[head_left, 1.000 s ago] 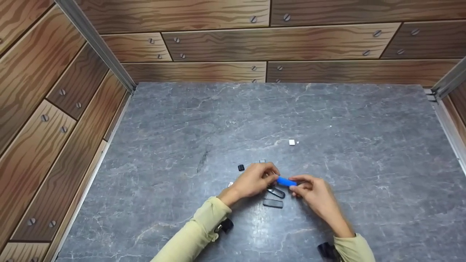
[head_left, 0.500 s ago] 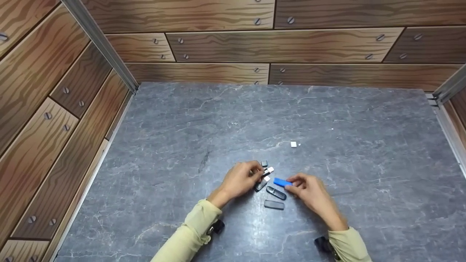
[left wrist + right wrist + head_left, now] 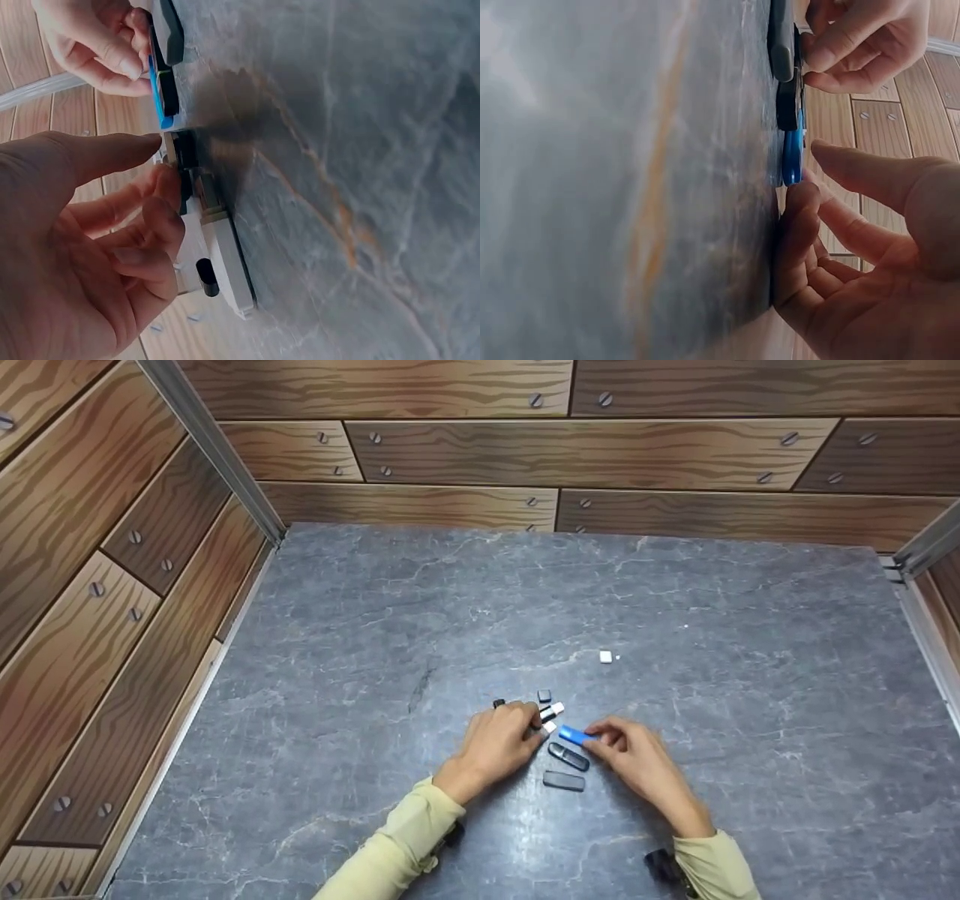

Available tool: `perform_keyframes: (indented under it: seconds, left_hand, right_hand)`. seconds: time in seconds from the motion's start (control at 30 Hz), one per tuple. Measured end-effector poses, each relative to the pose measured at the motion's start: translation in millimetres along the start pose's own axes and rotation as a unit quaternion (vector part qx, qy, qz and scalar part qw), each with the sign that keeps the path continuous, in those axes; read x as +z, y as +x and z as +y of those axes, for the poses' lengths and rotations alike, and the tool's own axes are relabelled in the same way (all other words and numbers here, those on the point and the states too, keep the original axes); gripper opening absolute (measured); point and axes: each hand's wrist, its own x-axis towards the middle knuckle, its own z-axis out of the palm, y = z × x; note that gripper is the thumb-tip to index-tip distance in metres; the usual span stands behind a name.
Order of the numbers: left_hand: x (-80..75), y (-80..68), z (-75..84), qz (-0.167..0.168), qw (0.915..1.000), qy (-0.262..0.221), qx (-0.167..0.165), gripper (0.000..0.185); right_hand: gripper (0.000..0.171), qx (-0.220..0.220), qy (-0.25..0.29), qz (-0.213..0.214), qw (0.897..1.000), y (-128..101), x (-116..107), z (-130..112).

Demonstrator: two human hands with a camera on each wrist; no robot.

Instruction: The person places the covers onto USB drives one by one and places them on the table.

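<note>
Several USB flash drives lie close together on the table. My left hand is low over them, thumb and forefinger pinching a drive whose white connector sticks out to the right. A black-and-white drive touches or nearly touches those fingers. In the left wrist view a white drive with an oval hole lies under the fingers; the hand covers it in the head view. My right hand is around the right end of a blue flash drive. In the right wrist view a gap shows between thumb and blue drive.
Nearer the person lie a dark drive and a grey drive. Farther off are a small dark cap, a black piece and a white cap beside a tiny white bit. Wood-patterned walls border the grey table.
Both hands held the blue flash drive one second ago. My left hand then left it and came down on another drive. The right hand shifted slightly left with the blue one.
</note>
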Motion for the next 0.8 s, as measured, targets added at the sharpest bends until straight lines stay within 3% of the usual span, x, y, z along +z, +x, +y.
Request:
perform_keyframes:
  seconds: [0.47,0.8]
  left_hand:
    - [5.2,-8.0,4.6,0.053,0.9941,0.095,0.012,0.020]
    - [7.9,-7.8,6.0,0.056,0.9925,0.108,0.014,0.023]
  right_hand:
    - [0.022,0.019,0.012,0.007,1.000,-1.3,2.8,1.6]
    - [0.025,0.024,-0.001,-0.032,0.999,2.4,-2.4,-1.9]
